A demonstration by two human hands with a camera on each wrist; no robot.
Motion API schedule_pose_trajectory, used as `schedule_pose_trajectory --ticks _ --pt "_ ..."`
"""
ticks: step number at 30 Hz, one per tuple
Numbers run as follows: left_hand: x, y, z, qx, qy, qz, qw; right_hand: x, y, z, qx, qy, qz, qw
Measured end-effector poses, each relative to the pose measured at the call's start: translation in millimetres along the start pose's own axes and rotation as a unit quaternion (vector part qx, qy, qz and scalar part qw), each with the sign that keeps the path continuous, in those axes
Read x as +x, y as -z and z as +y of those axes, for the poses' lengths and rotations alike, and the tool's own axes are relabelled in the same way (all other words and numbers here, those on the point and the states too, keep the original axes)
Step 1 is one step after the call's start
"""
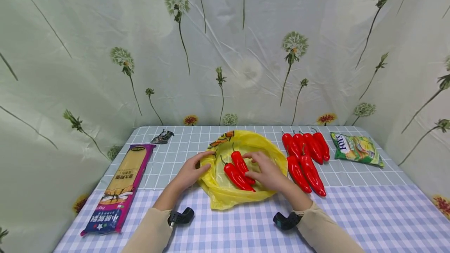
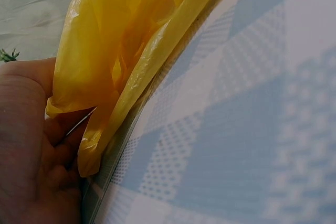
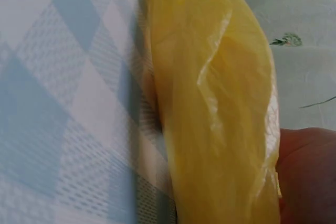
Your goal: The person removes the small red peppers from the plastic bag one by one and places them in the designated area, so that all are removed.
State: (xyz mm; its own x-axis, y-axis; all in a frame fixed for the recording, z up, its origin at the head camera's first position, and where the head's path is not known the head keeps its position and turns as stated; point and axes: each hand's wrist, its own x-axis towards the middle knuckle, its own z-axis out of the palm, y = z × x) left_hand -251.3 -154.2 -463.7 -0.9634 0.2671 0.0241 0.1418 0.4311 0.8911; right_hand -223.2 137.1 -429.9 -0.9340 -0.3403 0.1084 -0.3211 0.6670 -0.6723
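Note:
A yellow plastic bag [image 1: 232, 202] lies with its mouth spread wide in the middle of the table. Two red chili peppers [image 1: 234, 177] rest inside it, side by side, stems pointing away. My left hand [image 1: 190, 171] holds the bag's left rim between thumb and fingers; the bag's crumpled edge [image 2: 100, 135] shows beside the palm in the left wrist view. Over the bag's right side reaches my right hand [image 1: 268, 171], its fingers and thumb spread apart close by the right-hand pepper. The bag's wall [image 3: 220, 103] hides most of this hand in the right wrist view.
Several more red peppers [image 1: 307, 159] lie in a cluster right of the bag. Beyond them is a green snack packet [image 1: 356, 149]. A long pasta packet [image 1: 121, 186] lies at the left, with a small black wrapper [image 1: 163, 136] behind it. A floral curtain [image 1: 225, 50] hangs behind the table.

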Motion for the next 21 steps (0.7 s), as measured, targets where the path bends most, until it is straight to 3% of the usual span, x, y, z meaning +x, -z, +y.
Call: schedule_pose_trajectory --ticks 7,21 --pt "0.7 -1.1 -0.5 0.003 -0.004 0.004 1.0 0.0 -3.0 1.3 -0.017 -0.003 -0.034 0.999" --pt "-0.3 -0.2 -1.0 0.003 -0.011 0.001 0.9999 -1.6 -4.9 0.2 -0.02 0.018 -0.046 0.999"
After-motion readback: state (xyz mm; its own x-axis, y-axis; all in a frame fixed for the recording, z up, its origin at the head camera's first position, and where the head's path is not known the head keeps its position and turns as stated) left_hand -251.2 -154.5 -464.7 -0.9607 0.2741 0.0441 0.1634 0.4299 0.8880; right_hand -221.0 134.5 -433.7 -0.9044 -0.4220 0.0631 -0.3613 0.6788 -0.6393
